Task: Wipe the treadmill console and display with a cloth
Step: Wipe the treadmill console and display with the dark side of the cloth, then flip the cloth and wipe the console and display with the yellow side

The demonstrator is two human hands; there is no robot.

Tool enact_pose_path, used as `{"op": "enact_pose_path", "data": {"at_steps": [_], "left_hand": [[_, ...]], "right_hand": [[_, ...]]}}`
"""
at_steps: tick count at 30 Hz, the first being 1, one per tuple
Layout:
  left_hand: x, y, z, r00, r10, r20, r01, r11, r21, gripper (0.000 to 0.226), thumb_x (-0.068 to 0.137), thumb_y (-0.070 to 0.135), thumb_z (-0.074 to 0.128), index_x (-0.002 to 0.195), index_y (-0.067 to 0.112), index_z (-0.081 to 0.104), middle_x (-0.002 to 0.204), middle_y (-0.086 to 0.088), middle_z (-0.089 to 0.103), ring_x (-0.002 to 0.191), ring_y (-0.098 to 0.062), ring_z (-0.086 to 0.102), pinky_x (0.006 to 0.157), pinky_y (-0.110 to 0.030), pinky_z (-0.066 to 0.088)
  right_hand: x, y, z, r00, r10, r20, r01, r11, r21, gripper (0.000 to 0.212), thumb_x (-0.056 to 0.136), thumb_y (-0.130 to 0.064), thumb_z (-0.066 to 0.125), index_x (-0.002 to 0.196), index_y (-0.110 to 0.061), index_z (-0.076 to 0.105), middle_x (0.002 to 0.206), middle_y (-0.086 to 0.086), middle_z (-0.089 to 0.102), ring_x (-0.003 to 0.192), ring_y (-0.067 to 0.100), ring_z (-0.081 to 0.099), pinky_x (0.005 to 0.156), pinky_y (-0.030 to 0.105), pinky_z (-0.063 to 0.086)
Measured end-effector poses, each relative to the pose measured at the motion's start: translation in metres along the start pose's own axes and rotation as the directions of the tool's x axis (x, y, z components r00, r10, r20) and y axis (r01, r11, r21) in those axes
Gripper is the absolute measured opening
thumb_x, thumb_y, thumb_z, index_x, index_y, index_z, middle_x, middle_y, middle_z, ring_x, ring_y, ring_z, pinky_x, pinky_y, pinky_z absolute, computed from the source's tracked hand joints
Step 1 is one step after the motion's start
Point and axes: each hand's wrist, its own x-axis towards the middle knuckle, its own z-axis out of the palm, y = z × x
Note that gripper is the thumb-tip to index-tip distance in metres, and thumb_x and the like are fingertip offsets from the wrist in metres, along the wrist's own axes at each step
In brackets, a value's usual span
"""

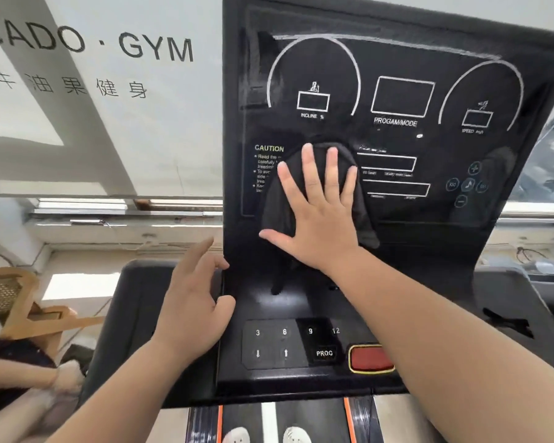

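Gym treadmill display (397,100): right hand (317,225) (flat) presses dark cloth (279,199).

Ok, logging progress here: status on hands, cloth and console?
Right hand flat, pressing black cloth on glossy black display panel. Left hand open by panel's lower left edge. Nothing blocking.

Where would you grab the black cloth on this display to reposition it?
Probably the cloth by its loose lower tail, pinched from below-left: it hangs bunched, while the rest is pressed flat against the display under the right hand. The left hand is nearest.
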Motion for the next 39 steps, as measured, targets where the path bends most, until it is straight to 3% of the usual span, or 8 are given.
{"op": "enact_pose_path", "data": {"at_steps": [4,12,15,20,25,31,34,39], "left_hand": [[-0.02,-0.013,-0.008,0.997,-0.063,0.04,0.061,0.997,0.052,0.051,0.074,0.007,0.071,0.116,0.031,0.054,0.158,0.004,0.038,0.142,-0.025,0.034,0.11,-0.049,0.04],[-0.038,-0.019,-0.006,0.992,-0.078,0.103,0.072,0.996,0.06,0.059,0.076,0.03,0.06,0.134,0.024,0.054,0.148,0.004,0.048,0.138,-0.02,0.04,0.111,-0.03,0.028],[-0.04,-0.015,0.005,0.993,-0.065,0.099,0.061,0.997,0.039,0.056,0.08,0.031,0.067,0.135,0.023,0.054,0.135,0.006,0.055,0.127,-0.018,0.049,0.107,-0.03,0.036],[-0.03,0.001,0.029,0.99,-0.141,0.029,0.14,0.989,0.054,0.054,0.08,0.044,0.077,0.126,0.019,0.062,0.113,0.005,0.06,0.107,-0.019,0.059,0.095,-0.034,0.05],[-0.02,0.013,0.042,0.99,-0.132,0.059,0.119,0.975,0.188,0.045,0.075,0.054,0.078,0.105,0.021,0.069,0.093,0.008,0.058,0.096,-0.02,0.06,0.082,-0.032,0.05],[-0.018,0.017,0.045,0.993,-0.008,0.121,-0.009,0.989,0.146,0.016,0.078,0.025,0.078,0.078,0.025,0.062,0.083,0.014,0.053,0.082,-0.015,0.055,0.071,-0.025,0.038],[-0.011,0.028,0.034,0.993,0.033,0.117,-0.039,0.998,0.049,0.024,0.076,0.017,0.074,0.077,0.028,0.053,0.079,0.014,0.058,0.078,-0.013,0.052,0.072,-0.028,0.041],[0.013,0.054,0.007,0.981,-0.145,0.133,0.172,0.959,-0.226,0.025,0.083,0.008,0.063,0.093,0.029,0.054,0.084,0.004,0.069,0.075,-0.014,0.062,0.072,-0.023,0.047]], "right_hand": [[-0.024,-0.039,0.016,0.996,-0.038,0.08,0.035,0.999,0.029,0.103,0.085,-0.077,0.053,0.164,-0.03,0.008,0.171,0.009,-0.012,0.155,0.045,-0.013,0.12,0.067,-0.012],[-0.082,-0.072,0.017,0.952,-0.166,0.258,0.133,0.981,0.138,0.087,0.094,-0.067,0.048,0.164,-0.026,0.019,0.173,0.004,-0.003,0.159,0.034,-0.006,0.126,0.059,-0.001],[-0.106,-0.079,0.013,0.95,-0.138,0.281,0.081,0.976,0.204,0.084,0.094,-0.056,0.057,0.161,-0.016,0.027,0.173,0.006,0.012,0.158,0.029,0.014,0.126,0.05,0.023],[-0.119,-0.062,0.005,0.99,0.039,0.135,-0.082,0.941,0.328,0.064,0.092,-0.03,0.072,0.149,-0.01,0.049,0.146,0.012,0.052,0.115,0.029,0.063,0.086,0.041,0.06],[-0.119,-0.044,-0.008,0.944,0.2,0.263,-0.279,0.908,0.312,0.054,0.09,-0.029,0.073,0.141,-0.019,0.057,0.13,0.0,0.054,0.075,0.024,0.067,0.061,0.036,0.056],[-0.115,-0.031,-0.024,0.814,0.104,0.571,-0.244,0.954,0.175,0.046,0.093,-0.056,0.062,0.132,-0.03,0.062,0.116,-0.002,0.063,0.113,0.025,0.06,0.09,0.036,0.048],[-0.104,-0.017,-0.036,0.815,0.08,0.574,-0.223,0.957,0.183,0.038,0.09,-0.058,0.065,0.111,-0.027,0.07,0.105,-0.003,0.054,0.107,0.023,0.051,0.089,0.035,0.044],[-0.077,0.015,-0.055,0.915,0.104,0.39,-0.271,0.875,0.402,0.026,0.075,-0.049,0.072,0.074,-0.025,0.063,0.089,-0.007,0.06,0.09,0.02,0.054,0.077,0.039,0.045]]}}
